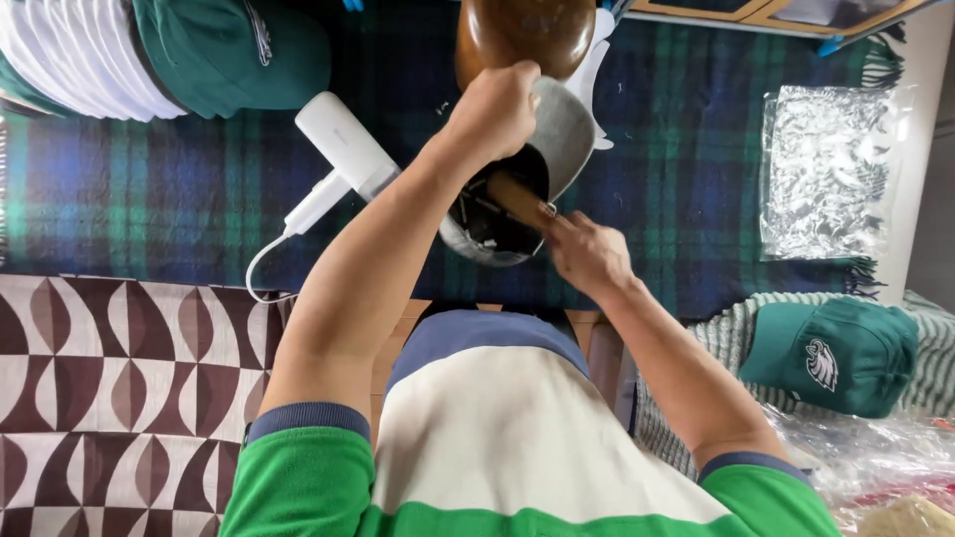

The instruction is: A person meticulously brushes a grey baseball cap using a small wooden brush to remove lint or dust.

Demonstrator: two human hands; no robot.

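A clear, crinkled plastic bag (826, 169) lies flat at the right end of the plaid blanket (149, 189). More clear plastic wrapping (865, 467), rumpled, sits at the lower right corner, beneath a green cap (831, 356).

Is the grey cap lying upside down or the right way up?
Upside down: the grey cap shows its dark inside, with the wooden tool in it.

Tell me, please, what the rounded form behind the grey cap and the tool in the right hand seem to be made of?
The rounded form looks like polished wood: brown, glossy, with faint grain. The tool handle in the right hand also seems wooden, tan and matte, with a metal-looking band near the grip.
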